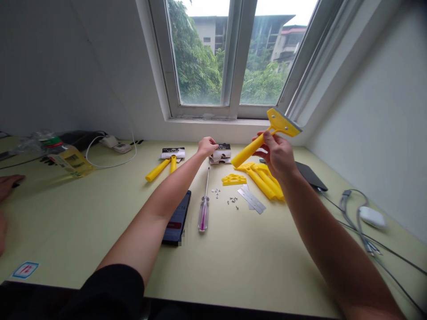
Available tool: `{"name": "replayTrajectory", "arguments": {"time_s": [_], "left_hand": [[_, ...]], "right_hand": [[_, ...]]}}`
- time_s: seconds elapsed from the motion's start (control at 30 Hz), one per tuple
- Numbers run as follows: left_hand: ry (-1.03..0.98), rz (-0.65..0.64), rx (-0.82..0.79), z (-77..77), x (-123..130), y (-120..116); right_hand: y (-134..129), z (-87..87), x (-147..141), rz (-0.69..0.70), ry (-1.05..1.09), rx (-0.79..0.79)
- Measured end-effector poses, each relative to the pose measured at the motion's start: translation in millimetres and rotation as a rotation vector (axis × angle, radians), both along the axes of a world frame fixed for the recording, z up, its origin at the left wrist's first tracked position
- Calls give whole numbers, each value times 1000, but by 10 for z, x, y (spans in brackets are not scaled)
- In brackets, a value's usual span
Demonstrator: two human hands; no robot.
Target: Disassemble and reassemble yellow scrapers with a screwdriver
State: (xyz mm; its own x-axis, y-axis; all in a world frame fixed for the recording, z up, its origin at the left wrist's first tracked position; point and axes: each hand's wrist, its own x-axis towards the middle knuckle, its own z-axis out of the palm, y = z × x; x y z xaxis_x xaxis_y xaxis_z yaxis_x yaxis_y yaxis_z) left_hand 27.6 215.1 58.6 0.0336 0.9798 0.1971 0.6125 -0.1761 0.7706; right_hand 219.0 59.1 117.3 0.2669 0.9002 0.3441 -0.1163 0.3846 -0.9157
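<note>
My right hand (278, 153) is wrapped round the handle of a yellow scraper (248, 151), raised above the table with its wide head tilted up to the right. Two screws show on that head. My left hand (207, 146) reaches to the back, its fingers pinched at the corner of a black-and-white packaging card (220, 155) in a small stack. Below my right hand lie several yellow scraper handles (263, 181), a yellow blade cover plate (234, 179) and metal blades (253, 200). Small screws (232, 200) and nuts (216, 191) are scattered beside a clear-handled screwdriver (203, 213).
Packaged yellow scrapers (158, 170) lie left of my left arm, which partly covers a phone (178, 220). A bottle of yellow liquid (71, 160) leans at far left, near another person's hand (7, 189). Cables (353, 213), a white case (372, 217) and a dark flat device (312, 175) are on the right.
</note>
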Motion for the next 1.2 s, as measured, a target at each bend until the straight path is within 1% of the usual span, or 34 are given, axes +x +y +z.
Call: {"name": "replayTrajectory", "arguments": {"time_s": [0.1, 0.2, 0.37, 0.5, 0.6, 0.7, 0.77, 0.87, 0.93, 1.0, 1.03, 1.07, 1.1, 1.13, 1.2], "left_hand": [[155, 23, -27, -14, -54, 151], [289, 11, -73, -35, -160, 276], [412, -19, -88, -67, -278, 381], [426, -45, -104, -56, -312, 365], [404, -71, -130, -20, -338, 324], [375, -82, -124, 56, -374, 257], [361, -73, -88, 131, -413, 177], [348, -64, 16, 244, -522, -45], [347, -93, 87, 291, -644, -284], [347, -160, 133, 302, -794, -607], [332, -233, 163, 295, -869, -797], [297, -277, 167, 282, -935, -1003], [229, -300, 143, 265, -985, -1220], [122, -336, 73, 244, -1014, -1443], [-206, -441, -137, 198, -991, -1882]], "right_hand": [[-11, -4, -29, 24, -16, 2], [-8, -25, -55, 65, -34, -14], [-21, -55, -117, 158, -65, -54], [-58, -54, -183, 218, -89, -73], [-81, -52, -223, 240, -109, -81], [-99, -53, -243, 276, -136, -81], [-113, -56, -250, 305, -150, -80], [-137, -58, -262, 335, -160, -82], [-153, -51, -270, 352, -171, -80], [-171, -34, -279, 367, -189, -74], [-183, -22, -286, 373, -196, -72], [-200, -8, -296, 379, -199, -73], [-221, 5, -310, 388, -200, -76], [-250, 18, -331, 406, -198, -82], [-332, 32, -395, 467, -191, -99]]}}
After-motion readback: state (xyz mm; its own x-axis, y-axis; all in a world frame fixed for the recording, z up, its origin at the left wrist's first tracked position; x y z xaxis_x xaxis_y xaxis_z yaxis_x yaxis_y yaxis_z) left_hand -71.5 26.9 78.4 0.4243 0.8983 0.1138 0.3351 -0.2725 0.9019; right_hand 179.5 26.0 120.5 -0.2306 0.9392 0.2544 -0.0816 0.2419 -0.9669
